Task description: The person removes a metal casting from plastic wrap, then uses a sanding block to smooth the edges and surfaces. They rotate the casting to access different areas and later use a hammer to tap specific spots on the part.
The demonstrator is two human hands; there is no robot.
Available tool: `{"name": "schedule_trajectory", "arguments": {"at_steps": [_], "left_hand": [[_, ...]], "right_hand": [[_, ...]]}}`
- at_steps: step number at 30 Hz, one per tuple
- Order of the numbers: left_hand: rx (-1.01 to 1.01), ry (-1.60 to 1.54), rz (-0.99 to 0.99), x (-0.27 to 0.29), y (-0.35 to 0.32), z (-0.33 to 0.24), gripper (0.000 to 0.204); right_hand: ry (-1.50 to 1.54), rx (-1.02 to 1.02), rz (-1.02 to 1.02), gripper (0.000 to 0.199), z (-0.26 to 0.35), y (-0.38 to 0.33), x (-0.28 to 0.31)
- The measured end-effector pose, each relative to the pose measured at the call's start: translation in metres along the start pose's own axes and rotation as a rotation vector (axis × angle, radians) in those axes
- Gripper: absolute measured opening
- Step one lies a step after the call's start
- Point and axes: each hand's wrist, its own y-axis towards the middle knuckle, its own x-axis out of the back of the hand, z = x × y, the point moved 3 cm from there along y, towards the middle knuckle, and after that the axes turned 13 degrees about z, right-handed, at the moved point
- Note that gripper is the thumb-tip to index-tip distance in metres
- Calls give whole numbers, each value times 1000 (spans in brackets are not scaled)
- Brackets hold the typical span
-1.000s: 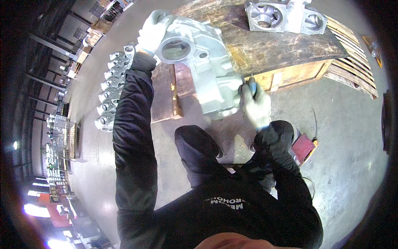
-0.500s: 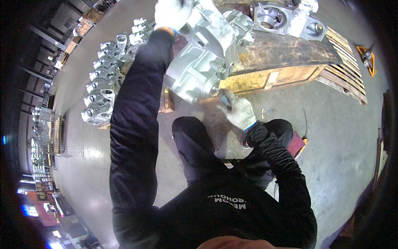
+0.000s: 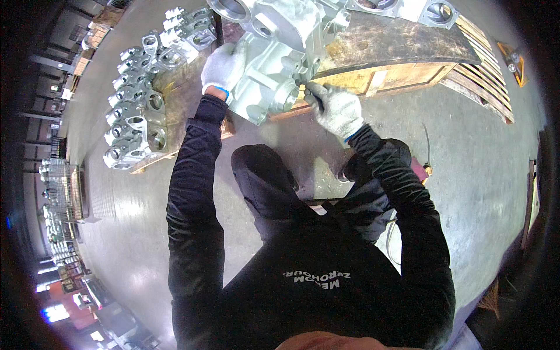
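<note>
Over a grey warehouse floor (image 3: 478, 157), a silvery casting (image 3: 262, 76) was at the left end of a wooden tabletop (image 3: 402, 48). The left hand (image 3: 223, 66) touched its side, grip unclear; the right hand (image 3: 340, 112), nearby, pinched a dark object (image 3: 314, 101).

The large silver-grey casting with round openings (image 3: 256, 76) looks like bare metal, satin over its ribbed body. The left hand's white glove (image 3: 224, 67) and the right hand's white glove (image 3: 339, 109) are matt knitted cloth. The black sleeves (image 3: 195, 233) are soft, creased cloth with a faint sheen. The dark brown bench top (image 3: 396, 44) is worn, stained wood; the slatted pale pallet (image 3: 481, 73) is plain wood. The grey floor (image 3: 134, 239) is smooth and slightly glossy.
</note>
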Motion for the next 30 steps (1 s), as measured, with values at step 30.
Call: {"name": "schedule_trajectory", "arguments": {"at_steps": [30], "left_hand": [[-104, -80, -105, 2, -4, -1, 46]], "right_hand": [[565, -246, 161, 37, 24, -35, -50]]}}
